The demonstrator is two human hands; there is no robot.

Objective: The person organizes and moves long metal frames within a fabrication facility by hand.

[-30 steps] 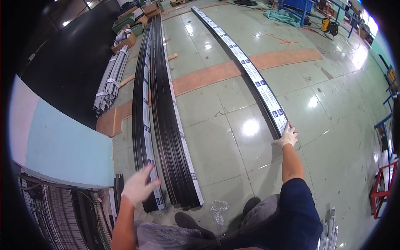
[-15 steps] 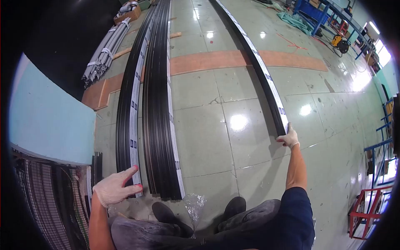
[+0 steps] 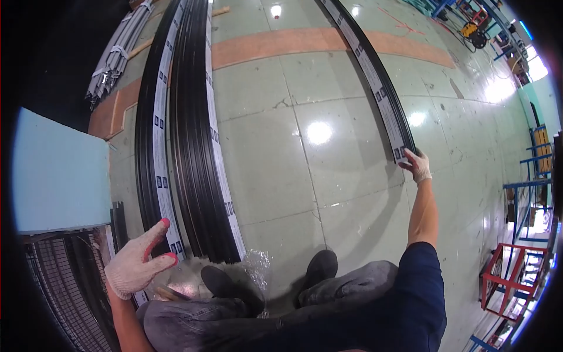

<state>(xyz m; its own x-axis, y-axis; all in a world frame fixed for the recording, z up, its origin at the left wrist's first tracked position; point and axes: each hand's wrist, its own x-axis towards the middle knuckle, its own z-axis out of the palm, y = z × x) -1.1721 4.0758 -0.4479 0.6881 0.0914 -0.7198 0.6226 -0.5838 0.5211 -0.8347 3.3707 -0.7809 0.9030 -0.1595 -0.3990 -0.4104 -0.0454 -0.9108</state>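
My right hand (image 3: pixel 417 165), in a white glove with red fingertips, grips the near end of a long black profile (image 3: pixel 387 97) whose white printed film faces up and to the left. My left hand (image 3: pixel 138 261), gloved the same way, is open, thumb and forefinger apart. It hovers by the near end of another black profile stack (image 3: pixel 159 138) with a white printed strip; contact cannot be made out. Just right of that stack lies a wider bundle of black profiles (image 3: pixel 190 135), a white strip along its right edge.
Crumpled clear plastic film (image 3: pixel 258 267) lies by my feet. A brown board (image 3: pixel 264 48) crosses the floor under the profiles. Wrapped grey bars (image 3: pixel 117 50) lie far left, near a light-blue block (image 3: pixel 61 173). A red metal frame (image 3: pixel 513 278) stands at right.
The profile in my right hand has turned, its white face swinging from the right side to the left. My left hand has shifted left and down. The whole view has moved too.
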